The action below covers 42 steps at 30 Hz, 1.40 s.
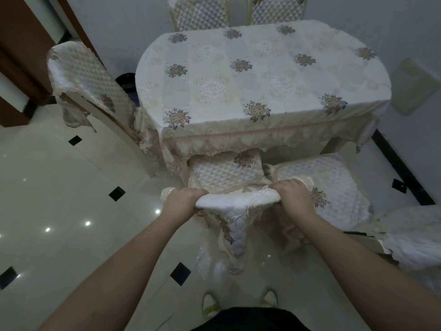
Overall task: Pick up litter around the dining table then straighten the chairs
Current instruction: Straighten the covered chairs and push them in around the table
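Gripping the chair back (pixel 238 199), both hands, left (pixel 181 201) and right (pixel 292 195), face the clothed table (pixel 262 75) on glossy tiles (pixel 59 199).

Home dining room, clothed table (pixel 262 75), covered chairs (pixel 90 80)

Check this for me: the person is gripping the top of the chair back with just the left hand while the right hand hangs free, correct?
Not quite. The head view shows both hands gripping the top of the chair back: the left hand at its left end and the right hand at its right end, with none hanging free.
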Available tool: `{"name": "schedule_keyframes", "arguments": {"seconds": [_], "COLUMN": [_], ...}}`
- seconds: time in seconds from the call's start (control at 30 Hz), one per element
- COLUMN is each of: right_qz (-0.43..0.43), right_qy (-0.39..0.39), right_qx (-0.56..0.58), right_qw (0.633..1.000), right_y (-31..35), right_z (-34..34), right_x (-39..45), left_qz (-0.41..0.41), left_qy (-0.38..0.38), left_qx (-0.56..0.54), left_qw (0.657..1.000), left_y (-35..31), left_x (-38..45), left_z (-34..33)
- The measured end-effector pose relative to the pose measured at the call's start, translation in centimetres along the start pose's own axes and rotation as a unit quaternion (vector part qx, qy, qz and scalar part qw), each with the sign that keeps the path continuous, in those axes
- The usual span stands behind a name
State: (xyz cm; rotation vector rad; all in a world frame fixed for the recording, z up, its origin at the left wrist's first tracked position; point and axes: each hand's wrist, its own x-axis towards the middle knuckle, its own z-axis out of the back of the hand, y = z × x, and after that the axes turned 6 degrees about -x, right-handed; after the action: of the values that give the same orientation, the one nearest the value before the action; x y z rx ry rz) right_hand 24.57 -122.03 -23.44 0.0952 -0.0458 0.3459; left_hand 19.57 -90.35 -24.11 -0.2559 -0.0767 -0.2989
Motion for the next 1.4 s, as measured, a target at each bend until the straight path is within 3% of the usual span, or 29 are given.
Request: {"name": "schedule_keyframes", "arguments": {"seconds": [0.23, 0.4, 0.57, 0.9, 1.07, 1.4], "right_qz": [0.018, 0.037, 0.026, 0.019, 0.01, 0.04], "right_qy": [-0.004, -0.025, 0.018, 0.025, 0.01, 0.035], "right_qx": [0.001, -0.003, -0.023, -0.047, -0.058, -0.069], "right_qw": [1.0, 0.999, 0.999, 0.998, 0.998, 0.996], "right_y": [-4.2, -3.5, -2.9, -2.4, -1.4, -1.7], "right_z": [0.3, -0.3, -1.0, -0.8, -1.8, -1.7], "right_x": [3.6, 5.0, 7.3, 8.1, 8.0, 8.3], "left_qz": [0.052, 0.114, 0.16, 0.139, 0.176, 0.192], "left_qy": [0.047, 0.142, 0.185, 0.181, 0.21, 0.196], "left_qx": [-0.005, 0.064, 0.109, 0.105, 0.115, 0.109], "left_qw": [0.998, 0.981, 0.964, 0.968, 0.955, 0.955], "left_y": [-3.0, -2.5, -1.0, 0.1, 0.7, -0.3], "left_x": [3.7, 5.3, 6.9, 7.3, 7.1, 7.2], "left_z": [0.3, 1.7, 1.9, 2.1, 2.3, 2.5]}}
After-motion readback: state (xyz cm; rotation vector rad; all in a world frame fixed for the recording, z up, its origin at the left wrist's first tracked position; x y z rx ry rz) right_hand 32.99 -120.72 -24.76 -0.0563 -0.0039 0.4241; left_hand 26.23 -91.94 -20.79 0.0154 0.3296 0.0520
